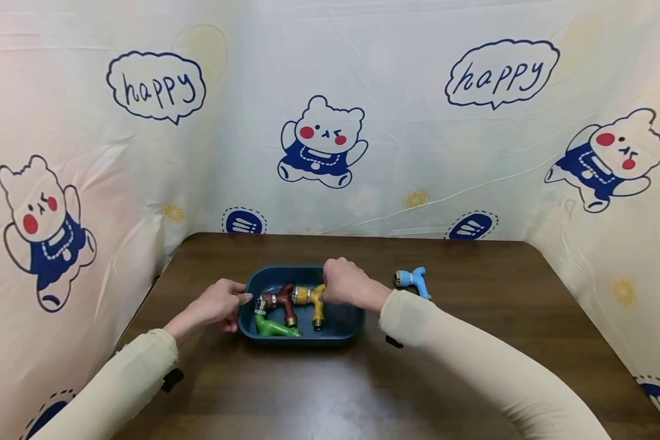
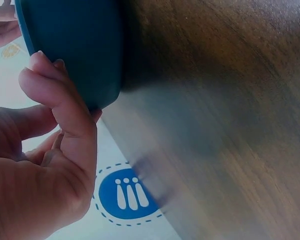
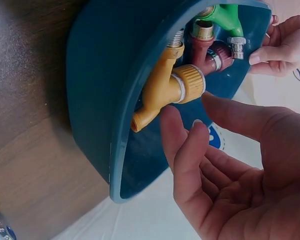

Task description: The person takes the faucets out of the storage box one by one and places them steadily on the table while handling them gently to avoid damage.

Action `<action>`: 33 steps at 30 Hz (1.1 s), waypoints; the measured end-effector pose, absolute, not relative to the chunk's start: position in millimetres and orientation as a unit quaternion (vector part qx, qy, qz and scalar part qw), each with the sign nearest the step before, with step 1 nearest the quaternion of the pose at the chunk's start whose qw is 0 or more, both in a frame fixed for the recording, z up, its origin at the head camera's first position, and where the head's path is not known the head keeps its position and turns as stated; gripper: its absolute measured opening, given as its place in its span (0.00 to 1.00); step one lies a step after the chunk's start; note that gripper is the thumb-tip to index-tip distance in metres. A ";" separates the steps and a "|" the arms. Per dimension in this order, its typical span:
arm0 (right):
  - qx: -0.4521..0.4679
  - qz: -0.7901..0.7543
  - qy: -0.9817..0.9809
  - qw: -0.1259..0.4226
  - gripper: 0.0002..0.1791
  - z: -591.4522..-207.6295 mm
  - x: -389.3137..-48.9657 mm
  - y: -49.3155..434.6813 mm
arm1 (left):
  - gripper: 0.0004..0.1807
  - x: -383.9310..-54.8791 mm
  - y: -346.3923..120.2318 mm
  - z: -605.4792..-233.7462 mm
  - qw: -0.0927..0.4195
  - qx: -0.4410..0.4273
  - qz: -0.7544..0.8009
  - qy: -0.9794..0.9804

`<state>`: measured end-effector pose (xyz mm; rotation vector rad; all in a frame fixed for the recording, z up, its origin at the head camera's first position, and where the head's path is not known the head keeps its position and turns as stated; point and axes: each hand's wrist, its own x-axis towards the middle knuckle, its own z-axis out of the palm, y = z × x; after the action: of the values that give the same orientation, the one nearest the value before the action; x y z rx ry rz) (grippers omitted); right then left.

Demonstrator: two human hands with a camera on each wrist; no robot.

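A dark blue bin (image 1: 338, 338) stands on the table and holds three plastic water taps. The yellow tap (image 1: 318, 305) lies in its middle, the dark red tap (image 1: 283, 302) beside it, and the green tap (image 1: 275, 329) at the left front. My left hand (image 1: 216, 304) grips the bin's left end, thumb at the rim and fingers against the outer wall (image 2: 90, 60). Over the bin, my right hand (image 1: 348, 282) has its thumb and bent forefinger close by the yellow tap's collar (image 3: 192, 82). Nothing shows between those fingertips in the right wrist view.
A light blue tap (image 1: 412, 280) lies on the brown wooden table (image 1: 462, 342), right of the bin and beyond my right wrist. A pale printed cloth (image 1: 396, 122) hangs behind the table and along both sides.
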<state>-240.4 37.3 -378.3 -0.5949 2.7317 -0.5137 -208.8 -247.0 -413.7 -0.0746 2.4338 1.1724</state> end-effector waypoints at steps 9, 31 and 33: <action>-0.205 -0.172 0.949 0.165 0.19 -384.0 -240.3 32.8 | 0.24 -199.4 -250.2 -414.7 0.208 -0.014 0.427 0.880; -0.184 -0.196 0.944 0.188 0.13 -391.2 -245.3 27.5 | 0.25 -204.5 -248.7 -415.1 0.211 -0.021 0.436 0.875; -0.184 -0.195 0.944 0.190 0.13 -391.4 -245.5 26.1 | 0.25 -204.7 -248.8 -415.1 0.211 -0.023 0.437 0.874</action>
<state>-245.5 26.1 -391.4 -0.5186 2.6548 -0.5483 -204.7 -248.8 -415.1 -0.0650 2.4280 1.2157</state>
